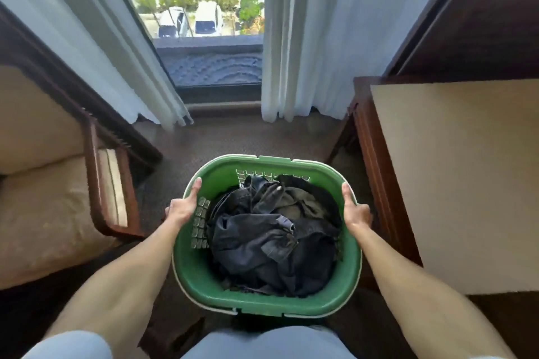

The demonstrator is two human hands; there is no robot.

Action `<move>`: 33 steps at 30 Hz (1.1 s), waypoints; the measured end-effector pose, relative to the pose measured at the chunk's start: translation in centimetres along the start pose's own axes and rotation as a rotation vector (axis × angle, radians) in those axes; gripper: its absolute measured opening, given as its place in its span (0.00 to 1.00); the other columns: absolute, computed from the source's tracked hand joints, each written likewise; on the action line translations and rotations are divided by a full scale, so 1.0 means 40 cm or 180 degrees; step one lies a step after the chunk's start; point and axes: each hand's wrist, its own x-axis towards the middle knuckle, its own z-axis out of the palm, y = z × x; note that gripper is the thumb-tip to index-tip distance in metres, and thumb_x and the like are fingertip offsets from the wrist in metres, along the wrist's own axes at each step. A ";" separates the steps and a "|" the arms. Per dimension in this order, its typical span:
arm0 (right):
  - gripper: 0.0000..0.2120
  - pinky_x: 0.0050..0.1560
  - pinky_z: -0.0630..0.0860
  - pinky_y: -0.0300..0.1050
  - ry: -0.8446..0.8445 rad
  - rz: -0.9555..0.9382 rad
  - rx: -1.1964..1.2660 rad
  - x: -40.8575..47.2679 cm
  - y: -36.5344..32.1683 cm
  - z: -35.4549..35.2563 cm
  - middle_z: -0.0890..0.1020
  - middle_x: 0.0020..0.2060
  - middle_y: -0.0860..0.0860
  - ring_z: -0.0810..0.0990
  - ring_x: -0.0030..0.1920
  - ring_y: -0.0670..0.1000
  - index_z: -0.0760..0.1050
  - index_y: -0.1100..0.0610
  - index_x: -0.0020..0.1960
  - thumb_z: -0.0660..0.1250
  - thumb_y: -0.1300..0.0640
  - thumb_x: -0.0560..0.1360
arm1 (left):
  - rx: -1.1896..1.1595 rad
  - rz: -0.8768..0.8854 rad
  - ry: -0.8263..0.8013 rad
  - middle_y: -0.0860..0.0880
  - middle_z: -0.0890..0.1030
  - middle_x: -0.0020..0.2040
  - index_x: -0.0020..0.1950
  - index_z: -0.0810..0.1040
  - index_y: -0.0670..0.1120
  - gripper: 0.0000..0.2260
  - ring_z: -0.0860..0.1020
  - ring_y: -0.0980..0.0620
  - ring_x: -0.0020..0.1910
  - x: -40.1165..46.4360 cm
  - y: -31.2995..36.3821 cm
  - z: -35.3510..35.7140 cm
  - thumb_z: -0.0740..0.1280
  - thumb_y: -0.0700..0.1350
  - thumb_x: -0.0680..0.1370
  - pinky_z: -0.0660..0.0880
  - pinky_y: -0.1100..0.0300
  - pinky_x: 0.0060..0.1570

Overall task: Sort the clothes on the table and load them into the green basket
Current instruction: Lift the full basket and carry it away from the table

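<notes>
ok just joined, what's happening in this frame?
A person grips the green basket by its rim, left hand and right hand on opposite sides. It holds a heap of dark clothes. The table to the right shows no clothes in the visible part, so loading looks done.

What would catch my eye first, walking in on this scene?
The green basket at the centre, heaped with dark clothes. The left hand and right hand grip its opposite rims. Beyond it, white curtains frame a window onto parked cars.
</notes>
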 end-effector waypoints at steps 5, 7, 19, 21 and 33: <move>0.48 0.68 0.69 0.56 0.0286 0.0577 0.0709 0.070 -0.002 0.024 0.75 0.67 0.68 0.74 0.67 0.67 0.71 0.72 0.68 0.58 0.27 0.75 | 0.0646 0.0461 -0.0282 0.32 0.73 0.71 0.73 0.71 0.32 0.59 0.70 0.35 0.72 0.141 0.281 0.053 0.52 0.82 0.66 0.64 0.48 0.73; 0.47 0.68 0.69 0.57 0.0342 0.0847 0.0963 0.094 -0.010 0.038 0.75 0.66 0.69 0.74 0.67 0.67 0.71 0.72 0.67 0.59 0.28 0.75 | 0.0909 0.0522 -0.0338 0.33 0.74 0.70 0.73 0.71 0.33 0.61 0.72 0.35 0.70 0.205 0.376 0.087 0.52 0.84 0.64 0.67 0.47 0.72; 0.51 0.65 0.73 0.57 0.1304 0.2360 0.1991 0.210 0.065 0.220 0.79 0.61 0.68 0.77 0.62 0.68 0.78 0.68 0.59 0.55 0.19 0.68 | 0.2695 0.1374 -0.1353 0.38 0.81 0.55 0.67 0.75 0.35 0.60 0.82 0.41 0.50 0.463 0.841 0.471 0.54 0.86 0.60 0.79 0.48 0.56; 0.48 0.63 0.75 0.58 0.1414 0.2541 0.2110 0.232 0.096 0.264 0.80 0.58 0.69 0.79 0.59 0.67 0.78 0.64 0.50 0.54 0.18 0.66 | 0.2974 0.1463 -0.1440 0.36 0.80 0.63 0.71 0.73 0.36 0.67 0.81 0.38 0.58 0.515 0.868 0.559 0.52 0.89 0.53 0.78 0.45 0.62; 0.52 0.68 0.68 0.57 0.1870 0.2977 0.2462 0.332 0.255 0.356 0.71 0.69 0.70 0.72 0.69 0.67 0.71 0.70 0.69 0.53 0.22 0.72 | 0.3402 0.2344 -0.1836 0.34 0.74 0.70 0.74 0.71 0.34 0.63 0.76 0.36 0.66 0.521 0.913 0.884 0.51 0.86 0.61 0.74 0.46 0.67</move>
